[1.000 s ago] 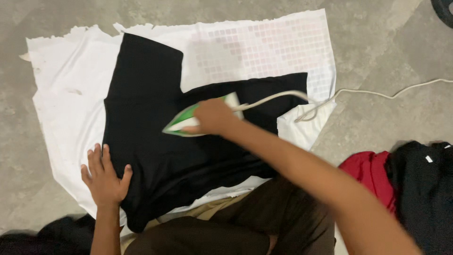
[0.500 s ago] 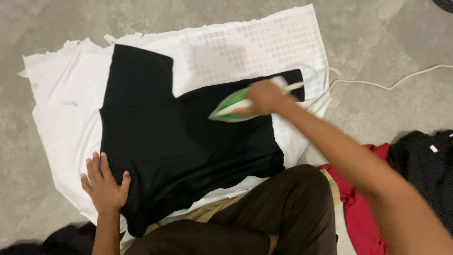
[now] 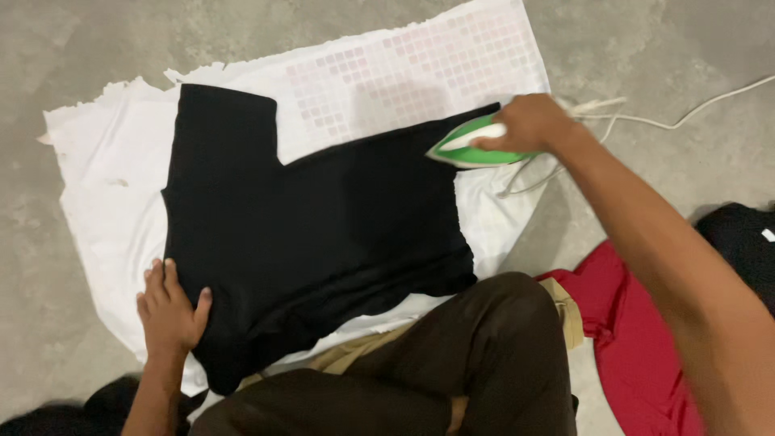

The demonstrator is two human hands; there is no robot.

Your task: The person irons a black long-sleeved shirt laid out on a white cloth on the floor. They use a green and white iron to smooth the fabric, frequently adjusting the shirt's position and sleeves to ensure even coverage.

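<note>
Head view: right hand (image 3: 529,121) clasped on green iron (image 3: 472,149) at black shirt's (image 3: 323,234) sleeve edge, left hand (image 3: 169,311) flat and released on hem; body smooth, sleeve unfinished.

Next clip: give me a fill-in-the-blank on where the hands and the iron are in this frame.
1. The right hand grips a ____ and white iron.
2. The left hand lies flat on the ____ garment.
3. The garment is spread on a ____ sheet laid over the concrete floor.
4. Beside the person's right arm lies a crumpled ____ cloth.

Missing words: green; black; white; red
</note>
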